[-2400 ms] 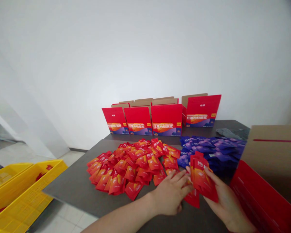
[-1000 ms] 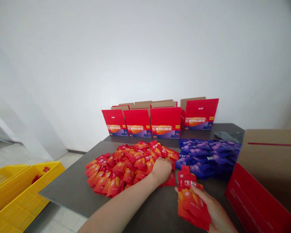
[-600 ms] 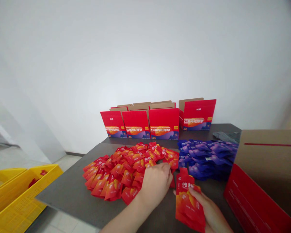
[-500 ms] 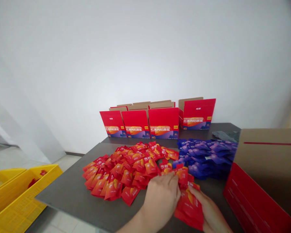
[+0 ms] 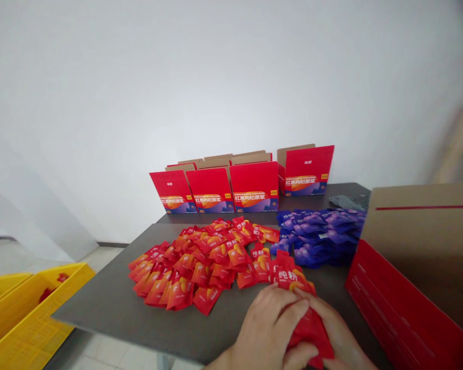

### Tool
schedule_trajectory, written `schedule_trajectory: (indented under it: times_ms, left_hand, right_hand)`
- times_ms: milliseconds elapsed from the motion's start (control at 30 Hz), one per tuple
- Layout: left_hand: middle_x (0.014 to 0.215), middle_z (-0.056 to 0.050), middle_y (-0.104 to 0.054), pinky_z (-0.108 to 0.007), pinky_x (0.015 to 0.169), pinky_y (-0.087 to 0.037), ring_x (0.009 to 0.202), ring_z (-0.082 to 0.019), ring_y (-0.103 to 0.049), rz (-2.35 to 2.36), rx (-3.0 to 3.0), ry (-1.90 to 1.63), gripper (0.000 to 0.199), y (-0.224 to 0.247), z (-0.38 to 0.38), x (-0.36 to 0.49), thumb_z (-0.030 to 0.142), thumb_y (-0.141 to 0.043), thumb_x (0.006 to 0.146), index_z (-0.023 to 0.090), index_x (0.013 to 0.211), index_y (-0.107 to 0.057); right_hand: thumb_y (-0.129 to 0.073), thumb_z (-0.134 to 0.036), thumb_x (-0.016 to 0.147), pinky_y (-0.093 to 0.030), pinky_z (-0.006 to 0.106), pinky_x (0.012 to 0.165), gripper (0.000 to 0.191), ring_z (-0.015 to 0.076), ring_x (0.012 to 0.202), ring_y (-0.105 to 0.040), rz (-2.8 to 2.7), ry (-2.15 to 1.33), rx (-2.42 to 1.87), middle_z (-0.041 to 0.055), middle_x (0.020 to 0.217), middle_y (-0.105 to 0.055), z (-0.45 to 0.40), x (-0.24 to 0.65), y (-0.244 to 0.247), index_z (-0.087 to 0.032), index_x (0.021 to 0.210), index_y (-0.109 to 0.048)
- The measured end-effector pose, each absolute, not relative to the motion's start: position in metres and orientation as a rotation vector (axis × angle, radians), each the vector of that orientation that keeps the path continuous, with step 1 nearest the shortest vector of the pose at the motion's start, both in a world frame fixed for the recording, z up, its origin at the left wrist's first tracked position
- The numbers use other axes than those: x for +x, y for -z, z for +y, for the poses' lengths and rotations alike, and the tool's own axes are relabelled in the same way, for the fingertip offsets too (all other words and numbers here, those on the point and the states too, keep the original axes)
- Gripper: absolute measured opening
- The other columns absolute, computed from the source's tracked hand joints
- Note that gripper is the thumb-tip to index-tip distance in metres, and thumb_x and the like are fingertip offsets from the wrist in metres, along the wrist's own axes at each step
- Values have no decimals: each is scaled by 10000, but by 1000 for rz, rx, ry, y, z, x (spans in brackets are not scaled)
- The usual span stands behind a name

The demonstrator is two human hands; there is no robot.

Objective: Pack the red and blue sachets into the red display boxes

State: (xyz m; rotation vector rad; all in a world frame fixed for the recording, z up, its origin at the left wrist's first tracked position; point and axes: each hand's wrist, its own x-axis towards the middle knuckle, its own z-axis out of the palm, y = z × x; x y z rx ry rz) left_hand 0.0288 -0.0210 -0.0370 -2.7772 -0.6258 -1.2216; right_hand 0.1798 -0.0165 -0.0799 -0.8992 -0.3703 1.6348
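Observation:
Both my hands are closed around a small stack of red pouches [image 5: 310,326] at the table's near side. My left hand [image 5: 268,324] wraps over the stack from the left, its fingers bent across the top. On the right side, my right hand [image 5: 337,331] grips the same stack, partly hidden behind it. Just beyond my fingertips, red pouches [image 5: 287,272] with white lettering stick out. To the left lies a large heap of red-orange pouches [image 5: 196,262]. Behind and to the right is a pile of purple-blue pouches [image 5: 324,234].
Open red cartons [image 5: 254,187] stand along the table's back by the white wall. A larger open carton [image 5: 405,308] is close on my right. Yellow crates [image 5: 42,318] sit lower at the left, beyond the edge of the dark table [image 5: 111,308]. A grey crumpled item [image 5: 347,202] lies at the back right.
My left hand has moved right and down, from pouches at the stack's far end to wrapping over the stack. The view has shifted slightly.

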Motion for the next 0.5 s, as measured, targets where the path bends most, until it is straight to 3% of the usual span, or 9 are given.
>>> schedule_trajectory:
  times_ms: [233,333,433,500]
  left_hand:
    - [1073,-72,-629,-392,1023,-375,1057,-192,-553,-582,-2880,1202,281,28,-23,21,382,-427,972,190,1091,-595]
    - [1026,-20,-654,-386,1103,-272,1059,-169,-560,-530,-2897,1249,198,37,-22,21,331,-470,965,244,1045,-629]
    - [943,33,-678,-325,1152,-191,977,-123,-600,-383,-2941,1372,170,42,-22,18,295,-498,963,296,1096,-604]
    - [1054,6,-654,-345,1145,-219,1031,-143,-588,-305,-2940,1537,224,38,-22,14,339,-475,970,315,1178,-554]
  right_hand:
    - [-837,-375,584,-526,267,642,313,176,681,-645,-473,-1530,-910,7,759,-703,-29,161,38,-177,782,-695]
    - [-826,-405,600,-527,275,669,347,186,717,-656,-481,-1502,-938,3,786,-707,-31,157,31,-200,845,-693]
    - [-759,-481,666,-536,311,662,295,213,720,-666,-563,-1488,-996,13,789,-709,-37,163,31,-252,841,-696]
    - [-718,-514,690,-542,346,666,271,250,755,-676,-680,-1414,-1084,28,788,-710,-51,176,29,-287,837,-709]
